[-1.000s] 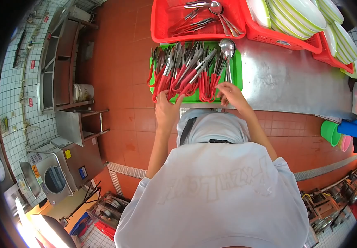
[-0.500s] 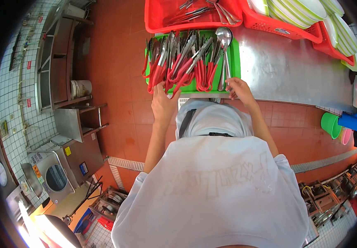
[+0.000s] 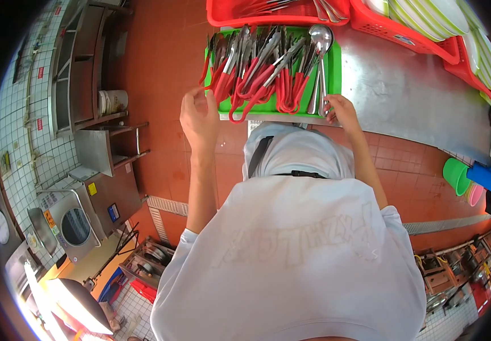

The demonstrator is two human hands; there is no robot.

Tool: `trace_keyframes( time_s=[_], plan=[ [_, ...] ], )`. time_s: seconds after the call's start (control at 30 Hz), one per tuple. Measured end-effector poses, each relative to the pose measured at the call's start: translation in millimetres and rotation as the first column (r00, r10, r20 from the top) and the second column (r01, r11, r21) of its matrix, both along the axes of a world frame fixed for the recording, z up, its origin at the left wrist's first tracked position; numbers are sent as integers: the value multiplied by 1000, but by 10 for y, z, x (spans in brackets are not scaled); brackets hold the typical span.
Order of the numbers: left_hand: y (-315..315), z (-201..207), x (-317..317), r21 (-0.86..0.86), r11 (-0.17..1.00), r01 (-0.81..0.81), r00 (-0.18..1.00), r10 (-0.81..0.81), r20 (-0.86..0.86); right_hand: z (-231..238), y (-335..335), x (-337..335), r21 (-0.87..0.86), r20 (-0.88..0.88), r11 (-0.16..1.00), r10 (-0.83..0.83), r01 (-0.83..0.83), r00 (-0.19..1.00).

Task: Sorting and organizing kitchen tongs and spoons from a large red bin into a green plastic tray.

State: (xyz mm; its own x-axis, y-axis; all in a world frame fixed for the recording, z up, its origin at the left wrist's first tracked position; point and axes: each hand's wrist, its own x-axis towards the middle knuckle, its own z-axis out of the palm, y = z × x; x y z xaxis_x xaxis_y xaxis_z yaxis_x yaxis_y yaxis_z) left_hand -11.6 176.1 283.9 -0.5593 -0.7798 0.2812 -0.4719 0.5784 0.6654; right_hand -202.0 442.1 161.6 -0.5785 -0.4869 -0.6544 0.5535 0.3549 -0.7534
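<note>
A green tray lies on the metal counter at the top, loaded with several red-handled tongs. Beside them, at the tray's right side, are long-handled metal serving spoons, bowls pointing away from me. My left hand is at the tray's near left corner, thumb and fingers apart, with fingertips by the looped handle end of the leftmost tongs; whether they touch cannot be made out. My right hand is closed, its fingers curled at the near end of a serving spoon's handle, partly hiding it.
Behind the tray stands a red basket with more metal utensils. To its right, red baskets hold stacked green-and-white dishes. Bare metal counter extends rightward. Steel shelving stands left, and a green bucket sits right.
My left hand has moved left, away from the middle tongs' handles to the leftmost pair. My right hand stays by the spoon handles, its fingers more curled. The whole view has shifted slightly.
</note>
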Motion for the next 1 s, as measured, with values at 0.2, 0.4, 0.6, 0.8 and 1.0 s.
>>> trace_keyframes(
  time_s=[0.2,0.4,0.6,0.8,1.0],
  plan=[
    [-296,139,-441,9,996,86,996,-86,28,-200,52,-115,30,11,999,-42,41,999],
    [-674,-16,-1197,-152,956,251,963,-231,141,-252,-8,-166,89,-44,995,53,-49,998],
    [-1145,-406,-1959,-215,862,458,867,-381,320,-294,-122,-205,75,-115,997,16,-8,993],
    [-1607,-909,-2490,-173,807,565,742,-405,534,-300,-129,-215,162,-17,985,-63,65,998],
    [-1850,-1281,-2719,-160,786,597,618,-323,717,-196,-175,-240,219,51,968,-134,120,990]
  ],
)
